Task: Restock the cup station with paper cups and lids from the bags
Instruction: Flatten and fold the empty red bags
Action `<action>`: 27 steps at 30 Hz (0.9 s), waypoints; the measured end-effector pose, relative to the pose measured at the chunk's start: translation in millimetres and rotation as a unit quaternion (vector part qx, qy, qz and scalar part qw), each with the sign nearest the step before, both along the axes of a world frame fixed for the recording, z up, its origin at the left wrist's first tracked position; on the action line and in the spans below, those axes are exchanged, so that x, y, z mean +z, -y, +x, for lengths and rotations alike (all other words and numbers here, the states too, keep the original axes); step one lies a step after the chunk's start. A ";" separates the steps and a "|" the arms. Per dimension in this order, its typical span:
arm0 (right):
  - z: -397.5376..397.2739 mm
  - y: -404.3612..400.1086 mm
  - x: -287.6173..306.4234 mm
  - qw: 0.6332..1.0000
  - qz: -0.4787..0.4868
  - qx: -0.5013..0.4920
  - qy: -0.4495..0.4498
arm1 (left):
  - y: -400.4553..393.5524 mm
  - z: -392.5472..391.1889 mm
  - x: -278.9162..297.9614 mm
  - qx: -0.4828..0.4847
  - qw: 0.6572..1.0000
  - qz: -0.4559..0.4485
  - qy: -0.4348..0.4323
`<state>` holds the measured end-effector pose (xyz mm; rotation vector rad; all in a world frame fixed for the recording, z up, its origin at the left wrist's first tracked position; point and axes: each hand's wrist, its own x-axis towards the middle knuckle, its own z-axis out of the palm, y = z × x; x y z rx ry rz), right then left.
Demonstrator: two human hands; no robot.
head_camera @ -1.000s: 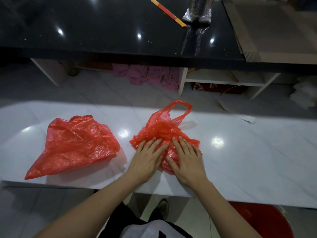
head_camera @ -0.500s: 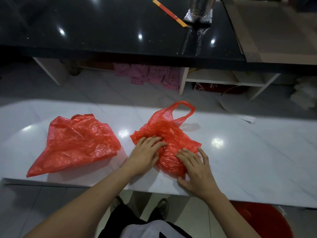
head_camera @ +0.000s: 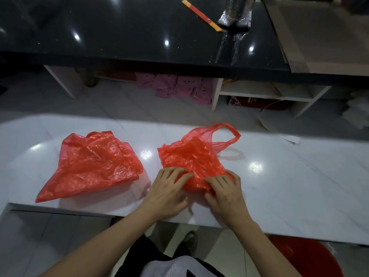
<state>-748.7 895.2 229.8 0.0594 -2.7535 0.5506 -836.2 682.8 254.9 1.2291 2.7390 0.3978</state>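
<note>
White marble counter (head_camera: 279, 186) under me: my left hand (head_camera: 169, 193) and right hand (head_camera: 225, 193) pinch the crumpled red plastic bag (head_camera: 191, 156) at six o'clock; another flattened red plastic bag (head_camera: 93, 164) lies at nine.

On the white marble tabletop (head_camera: 289, 176), a flattened red plastic bag (head_camera: 93, 166) lies left of the crumpled red plastic bag (head_camera: 191, 156); my left hand (head_camera: 169, 188) and right hand (head_camera: 225, 190) grip its near edge.

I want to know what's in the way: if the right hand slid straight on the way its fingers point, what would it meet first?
The right hand points away and slightly left, already gripping the near edge of the bag. It would first bunch more of that bag.
</note>
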 end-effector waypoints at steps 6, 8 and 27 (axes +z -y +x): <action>-3.6 11.2 29.3 0.993 -0.116 0.022 0.017 | -0.8 -5.8 2.4 0.091 0.985 0.071 0.131; -3.0 6.8 42.7 0.988 -0.149 0.035 0.018 | -0.5 -7.6 7.2 0.125 0.966 0.133 0.185; -22.8 13.7 30.5 0.927 -0.289 -0.179 0.158 | -15.5 -8.1 19.7 0.227 0.949 0.212 0.048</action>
